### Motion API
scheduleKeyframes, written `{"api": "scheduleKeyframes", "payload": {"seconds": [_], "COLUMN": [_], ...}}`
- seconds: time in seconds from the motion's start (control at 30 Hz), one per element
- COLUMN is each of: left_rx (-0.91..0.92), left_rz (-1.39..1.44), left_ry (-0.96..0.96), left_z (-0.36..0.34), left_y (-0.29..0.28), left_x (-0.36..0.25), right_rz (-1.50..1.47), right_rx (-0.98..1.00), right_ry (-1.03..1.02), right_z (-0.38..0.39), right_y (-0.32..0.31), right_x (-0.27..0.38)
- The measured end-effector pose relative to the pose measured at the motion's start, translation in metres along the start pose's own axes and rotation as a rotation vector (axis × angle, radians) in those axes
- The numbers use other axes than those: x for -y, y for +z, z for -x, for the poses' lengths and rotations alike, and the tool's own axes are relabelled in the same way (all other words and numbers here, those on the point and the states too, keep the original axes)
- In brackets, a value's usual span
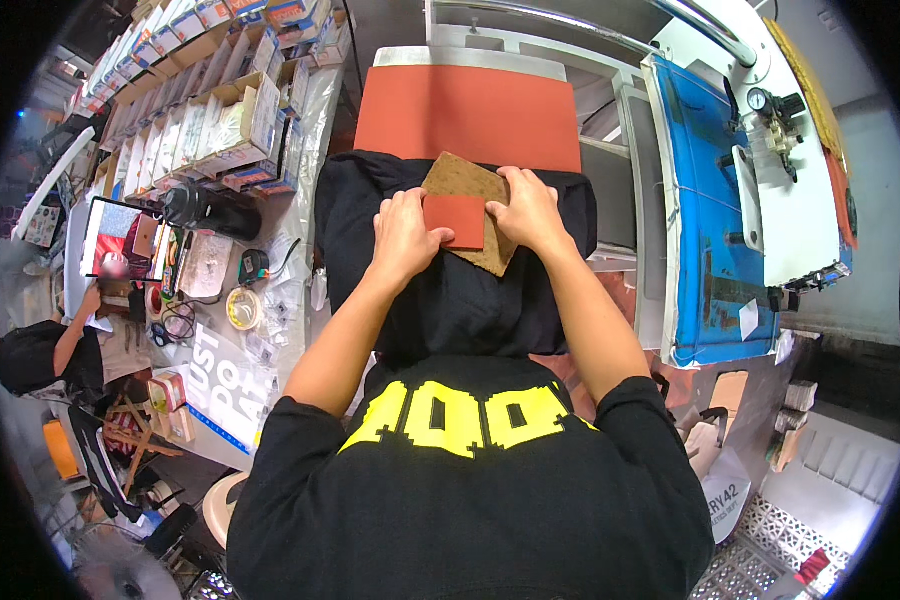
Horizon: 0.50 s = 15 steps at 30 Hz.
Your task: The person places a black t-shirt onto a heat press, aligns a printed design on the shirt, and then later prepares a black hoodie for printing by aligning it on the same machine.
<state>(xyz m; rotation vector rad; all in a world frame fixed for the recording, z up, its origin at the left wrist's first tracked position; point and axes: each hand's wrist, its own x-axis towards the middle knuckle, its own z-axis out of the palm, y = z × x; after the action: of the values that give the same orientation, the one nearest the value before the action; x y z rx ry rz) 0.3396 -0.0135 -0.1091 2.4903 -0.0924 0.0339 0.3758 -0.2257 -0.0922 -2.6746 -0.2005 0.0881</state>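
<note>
Red square point(456, 222) | left fingers point(438, 237) apparently pinch edge | right fingers point(518, 183), board point(464, 178) | cloth point(440, 312) bare below

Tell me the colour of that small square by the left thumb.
Reddish-orange; the small square shows in the head view.

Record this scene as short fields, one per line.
Left hand: thumb at the small red piece's edge
Right hand: at the brown board's right side
Small red piece: flat, overlapping the brown board
Brown board: turned cornerwise, over the black cloth
Beyond the cloth: large orange-red panel
To the left: black bottle on a cluttered table
To the right: blue panel, pressure gauge
Grip tightness: cannot tell
</note>
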Motion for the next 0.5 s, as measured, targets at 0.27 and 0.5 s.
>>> {"api": "scheduleKeyframes", "payload": {"seconds": [0.27, 0.5], "left_rx": [0.14, 0.211], "left_rz": [0.92, 0.899], "left_ry": [0.06, 0.022], "left_z": [-0.048, -0.07], "left_y": [-0.024, -0.026], "left_x": [0.008, 0.002], "right_rz": [-0.435, -0.555], "right_rx": [0.095, 0.233], "right_ry": [0.132, 0.039], "right_z": [0.006, -0.007], "right_y": [-0.011, -0.028], "right_x": [-0.019, -0.021]}}
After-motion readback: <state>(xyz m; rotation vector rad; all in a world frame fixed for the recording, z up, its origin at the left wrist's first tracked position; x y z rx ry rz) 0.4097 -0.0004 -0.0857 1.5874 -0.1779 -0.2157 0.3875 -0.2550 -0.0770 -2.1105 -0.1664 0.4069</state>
